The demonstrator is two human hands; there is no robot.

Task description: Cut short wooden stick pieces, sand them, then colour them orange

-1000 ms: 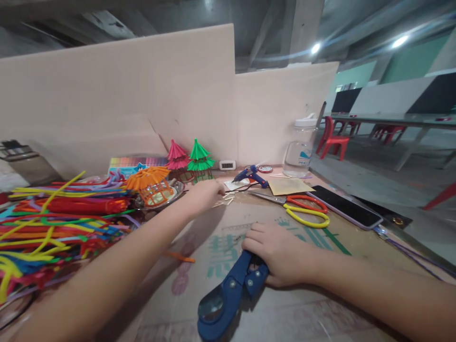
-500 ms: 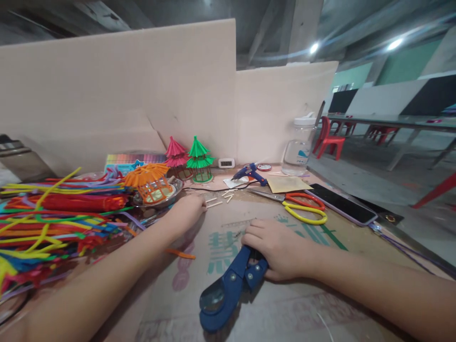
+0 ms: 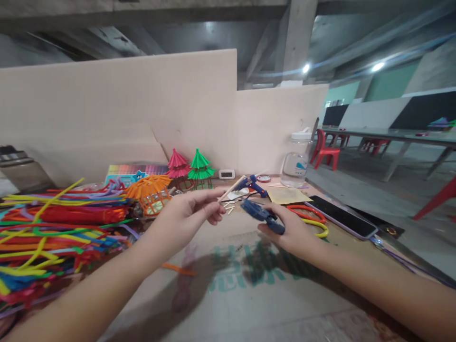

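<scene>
Pinched between thumb and fingers of my left hand (image 3: 197, 211) is a thin wooden stick (image 3: 231, 188), tilted up to the right. My right hand (image 3: 290, 230) is closed around a dark blue hand cutter (image 3: 261, 214), raised above the table with its head pointing left toward the stick. The cutter and the stick are apart. Several short cut sticks (image 3: 231, 207) lie on the table just beyond my left fingers. Behind the cutter rests a blue glue gun (image 3: 252, 184). Scissors with red and yellow handles (image 3: 322, 228) lie partly hidden by my right hand.
Colourful pipe cleaners (image 3: 64, 228) are heaped at left. An orange-roofed model (image 3: 147, 190), a pink one (image 3: 178, 164) and a green one (image 3: 201, 166) stand behind. A clear bottle (image 3: 295, 164), sandpaper-like sheet (image 3: 288, 195) and phone (image 3: 342, 216) are at right.
My left hand has lifted off the table with a wooden stick in its fingers. My right hand has raised the cutter and turned its head away from me. The view has tilted up slightly.
</scene>
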